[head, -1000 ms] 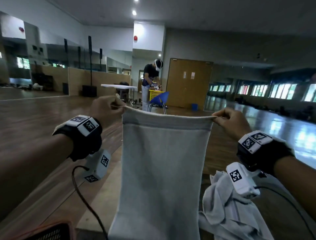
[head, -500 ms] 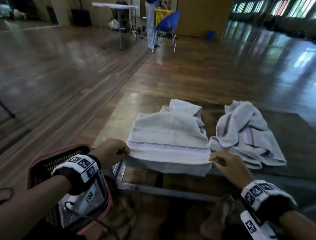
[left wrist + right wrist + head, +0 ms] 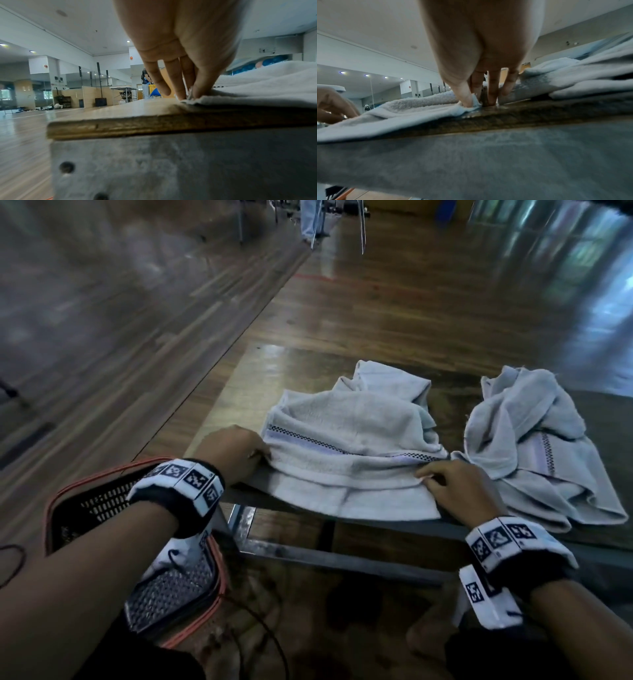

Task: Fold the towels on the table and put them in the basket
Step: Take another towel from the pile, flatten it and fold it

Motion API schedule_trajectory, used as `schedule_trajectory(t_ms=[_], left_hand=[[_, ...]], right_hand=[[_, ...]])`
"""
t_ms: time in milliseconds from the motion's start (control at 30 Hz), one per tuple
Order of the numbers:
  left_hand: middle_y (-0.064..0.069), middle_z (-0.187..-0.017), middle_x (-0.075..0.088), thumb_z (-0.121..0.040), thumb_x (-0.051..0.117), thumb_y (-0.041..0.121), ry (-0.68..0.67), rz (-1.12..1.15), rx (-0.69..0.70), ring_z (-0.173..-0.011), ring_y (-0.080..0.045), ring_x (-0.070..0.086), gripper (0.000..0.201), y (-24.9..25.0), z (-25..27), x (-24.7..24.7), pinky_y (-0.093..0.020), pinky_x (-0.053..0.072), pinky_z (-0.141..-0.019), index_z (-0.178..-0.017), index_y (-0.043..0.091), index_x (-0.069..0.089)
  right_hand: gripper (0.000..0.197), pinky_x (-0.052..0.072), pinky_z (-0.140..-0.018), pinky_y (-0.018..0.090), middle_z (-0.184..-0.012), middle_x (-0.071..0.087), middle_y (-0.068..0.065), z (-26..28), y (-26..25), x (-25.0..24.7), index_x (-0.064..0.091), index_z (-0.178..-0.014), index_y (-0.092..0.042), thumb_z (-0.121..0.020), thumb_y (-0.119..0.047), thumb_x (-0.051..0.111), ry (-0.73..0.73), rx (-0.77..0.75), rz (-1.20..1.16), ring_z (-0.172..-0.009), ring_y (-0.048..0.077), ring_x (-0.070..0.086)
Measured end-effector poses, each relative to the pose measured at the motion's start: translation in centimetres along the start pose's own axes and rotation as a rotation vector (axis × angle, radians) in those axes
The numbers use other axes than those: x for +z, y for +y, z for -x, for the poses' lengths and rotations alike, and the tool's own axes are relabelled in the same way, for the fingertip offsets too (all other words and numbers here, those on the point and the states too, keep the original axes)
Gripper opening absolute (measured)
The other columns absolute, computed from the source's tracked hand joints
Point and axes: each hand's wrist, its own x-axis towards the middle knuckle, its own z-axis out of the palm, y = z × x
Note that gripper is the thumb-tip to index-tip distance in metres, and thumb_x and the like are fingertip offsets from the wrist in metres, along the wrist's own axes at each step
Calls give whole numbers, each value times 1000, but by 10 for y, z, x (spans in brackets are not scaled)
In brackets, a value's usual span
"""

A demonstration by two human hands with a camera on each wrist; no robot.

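A light grey towel [image 3: 349,446] with a checked stripe lies folded over at the near edge of the wooden table [image 3: 239,385], its lower edge hanging off the front. My left hand [image 3: 236,453] pinches its left corner [image 3: 190,98] between thumb and fingers. My right hand [image 3: 455,484] pinches the right corner [image 3: 473,102] against the tabletop. A second grey towel [image 3: 534,446] lies crumpled to the right. The black basket [image 3: 102,505] with an orange rim stands on the floor at lower left, partly hidden by my left forearm.
The table's metal frame [image 3: 329,556] runs below the front edge. A black cable [image 3: 260,631] trails on the floor beside the basket. Far back, a person [image 3: 145,83] stands by a chair and a yellow crate. Wooden floor surrounds the table.
The towel was held up in the air by both top corners. It now lies folded on the table, and both hands have moved slightly forward with the corners.
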Motion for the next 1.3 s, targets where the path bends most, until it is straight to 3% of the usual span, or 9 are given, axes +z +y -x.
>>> schedule_trajectory(t_ms=[133,333,467,633,833,967,1067,1167,1300], left_hand=[[2,-104,71,-86,56,26,25,39,-30,-92,-24,63,21,-2,-16,2,-35,52,-78,-96,36,70],[9,-113,68,-87,59,24,-47,97,59,-103,-19,61,22,-16,-16,0,-38,50,-87,-105,32,68],[7,-115,68,-89,57,25,-29,90,86,-104,-19,61,22,-21,-5,-1,-36,49,-89,-107,28,68],[-1,-99,72,-87,60,17,211,154,159,-72,-8,53,18,-23,9,-8,-18,39,-64,-101,18,71],[2,-92,73,-86,60,21,346,120,253,-70,-19,67,16,-22,37,-7,-33,55,-56,-94,20,74],[2,-95,73,-83,67,18,279,70,275,-74,-16,68,15,-22,44,3,-24,52,-63,-96,22,74],[1,-102,71,-88,60,19,195,81,239,-84,-16,66,19,-22,45,10,-28,53,-70,-103,23,71],[1,-103,71,-89,59,20,176,72,251,-87,-17,65,20,-23,46,10,-31,54,-73,-105,22,70],[2,-99,66,-76,60,42,145,13,290,-86,-16,63,40,-22,54,13,-30,54,-72,-108,19,66]], right_hand=[[19,50,-78,35,-96,71,3,-14,-3,-2,72,-90,-37,-82,-24,61,-13,14,110,-89,23,64],[22,52,-80,35,-109,69,-2,-20,2,-9,69,-102,-40,-84,-32,58,-124,-8,180,-97,23,64],[21,51,-72,35,-99,72,3,-11,0,-12,72,-98,-36,-84,-27,60,-1,-83,223,-86,26,66],[16,52,-59,34,-85,74,10,3,6,-23,74,-93,-24,-79,-18,70,242,-122,42,-71,30,66],[15,53,-62,38,-84,73,6,22,13,-27,74,-90,-18,-76,-13,72,307,-277,-3,-73,25,66],[16,52,-64,40,-82,69,1,34,13,-18,71,-81,-17,-70,-6,76,219,-373,30,-76,23,64],[16,50,-65,33,-82,65,-3,40,16,-9,73,-83,-22,-72,-11,76,104,-366,35,-78,18,61],[17,52,-67,38,-82,65,-2,44,18,-5,75,-88,-20,-75,-10,74,93,-328,-7,-79,21,61],[26,53,-72,37,-88,65,-1,49,18,-4,71,-99,-18,-74,-23,75,44,-312,63,-84,20,60]])
